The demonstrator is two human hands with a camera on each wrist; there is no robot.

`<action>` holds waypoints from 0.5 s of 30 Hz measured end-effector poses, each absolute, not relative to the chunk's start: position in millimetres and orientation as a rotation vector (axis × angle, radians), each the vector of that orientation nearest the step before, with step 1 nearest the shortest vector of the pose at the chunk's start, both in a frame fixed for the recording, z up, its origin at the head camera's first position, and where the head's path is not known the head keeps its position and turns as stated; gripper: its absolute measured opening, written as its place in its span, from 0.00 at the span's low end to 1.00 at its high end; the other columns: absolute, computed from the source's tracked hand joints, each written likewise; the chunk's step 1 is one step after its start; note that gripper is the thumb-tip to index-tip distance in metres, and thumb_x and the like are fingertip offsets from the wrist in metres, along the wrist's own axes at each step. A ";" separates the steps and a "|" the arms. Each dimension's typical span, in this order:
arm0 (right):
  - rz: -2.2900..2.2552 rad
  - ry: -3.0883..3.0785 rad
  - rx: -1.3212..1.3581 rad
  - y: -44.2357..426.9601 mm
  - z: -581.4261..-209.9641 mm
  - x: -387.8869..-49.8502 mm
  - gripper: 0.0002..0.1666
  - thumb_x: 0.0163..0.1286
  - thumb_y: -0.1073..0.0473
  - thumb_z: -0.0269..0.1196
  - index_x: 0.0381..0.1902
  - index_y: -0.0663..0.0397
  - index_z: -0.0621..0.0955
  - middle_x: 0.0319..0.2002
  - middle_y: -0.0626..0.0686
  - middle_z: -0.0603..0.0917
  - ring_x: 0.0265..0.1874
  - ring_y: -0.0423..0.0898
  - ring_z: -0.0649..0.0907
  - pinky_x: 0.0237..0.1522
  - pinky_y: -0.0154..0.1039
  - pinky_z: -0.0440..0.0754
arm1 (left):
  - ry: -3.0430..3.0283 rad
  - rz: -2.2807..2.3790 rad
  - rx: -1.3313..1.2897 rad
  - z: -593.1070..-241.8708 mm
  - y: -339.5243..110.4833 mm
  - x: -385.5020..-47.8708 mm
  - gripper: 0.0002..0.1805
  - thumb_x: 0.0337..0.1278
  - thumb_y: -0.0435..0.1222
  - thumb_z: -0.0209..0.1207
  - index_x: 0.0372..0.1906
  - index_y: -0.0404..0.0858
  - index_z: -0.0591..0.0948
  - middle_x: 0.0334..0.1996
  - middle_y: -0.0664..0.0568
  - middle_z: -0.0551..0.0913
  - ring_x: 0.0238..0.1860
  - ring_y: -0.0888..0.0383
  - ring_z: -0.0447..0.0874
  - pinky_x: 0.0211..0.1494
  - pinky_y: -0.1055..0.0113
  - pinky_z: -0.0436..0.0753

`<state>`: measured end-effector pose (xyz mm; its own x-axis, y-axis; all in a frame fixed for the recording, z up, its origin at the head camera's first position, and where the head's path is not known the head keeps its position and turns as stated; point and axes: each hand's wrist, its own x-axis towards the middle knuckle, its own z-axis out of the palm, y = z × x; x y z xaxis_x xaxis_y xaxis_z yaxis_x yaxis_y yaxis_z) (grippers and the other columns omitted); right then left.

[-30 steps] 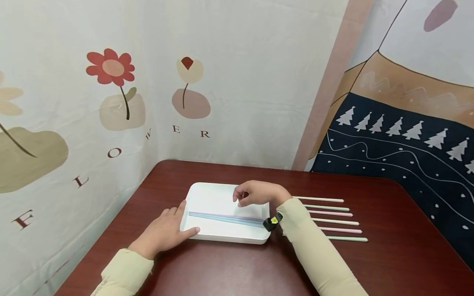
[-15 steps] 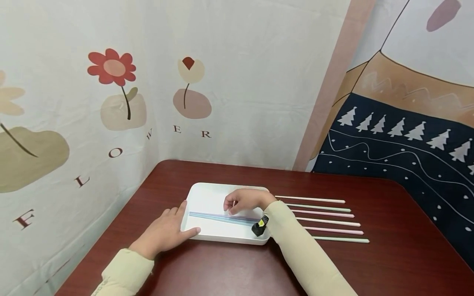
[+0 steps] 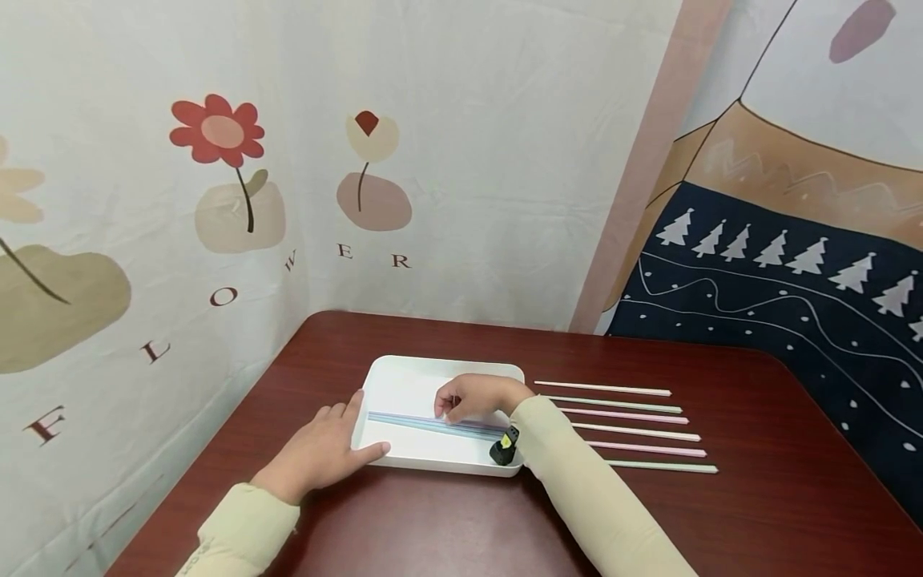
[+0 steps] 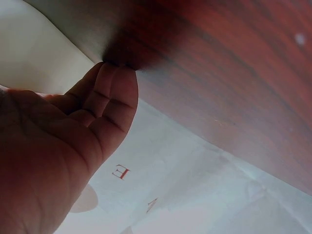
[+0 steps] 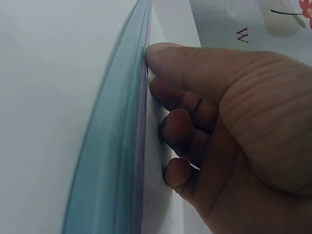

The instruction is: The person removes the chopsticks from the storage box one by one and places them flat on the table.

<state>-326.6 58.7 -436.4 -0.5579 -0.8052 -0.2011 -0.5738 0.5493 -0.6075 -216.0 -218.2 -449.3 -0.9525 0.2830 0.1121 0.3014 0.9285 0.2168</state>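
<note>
You are at a reddish-brown, wood-grained table (image 3: pixel 447 521) in a corner closed in by printed hangings, so your surroundings look like a small screened-off booth, though whether it stands in a home, an office or a studio cannot be told. To your left and ahead, the pale, lightly creased hanging (image 3: pixel 497 160) carries a red flower (image 3: pixel 221 132), a tulip and brown letters spelling FLOWER, with a dusty-pink strip (image 3: pixel 634 192) at its right. On your right, another print shows white fir trees (image 3: pixel 808 256) on dark blue.
</note>
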 end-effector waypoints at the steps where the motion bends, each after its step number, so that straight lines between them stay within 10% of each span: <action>1: -0.662 2.332 -1.118 58.4 -436.3 -326.3 0.10 0.67 0.68 0.63 0.36 0.44 0.82 0.26 0.42 0.77 0.27 0.36 0.74 0.35 0.31 0.72 | -3.009 -0.358 -0.456 -449.2 -218.3 -216.2 0.61 0.52 0.73 0.54 0.74 0.27 0.58 0.57 0.35 0.76 0.57 0.39 0.73 0.55 0.46 0.76; 15: -0.683 2.408 -1.075 57.9 -436.3 -326.4 0.09 0.69 0.66 0.61 0.38 0.44 0.83 0.27 0.42 0.78 0.27 0.37 0.74 0.32 0.32 0.72 | -3.021 -0.363 -0.455 -449.5 -219.0 -216.7 0.61 0.53 0.73 0.53 0.74 0.27 0.58 0.58 0.35 0.75 0.58 0.39 0.72 0.56 0.45 0.75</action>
<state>-326.4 57.9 -436.3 -0.6161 -0.7694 -0.1686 -0.5662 0.5814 -0.5843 -216.7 -219.0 -449.5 -0.9543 0.2823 0.0984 0.2975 0.9285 0.2221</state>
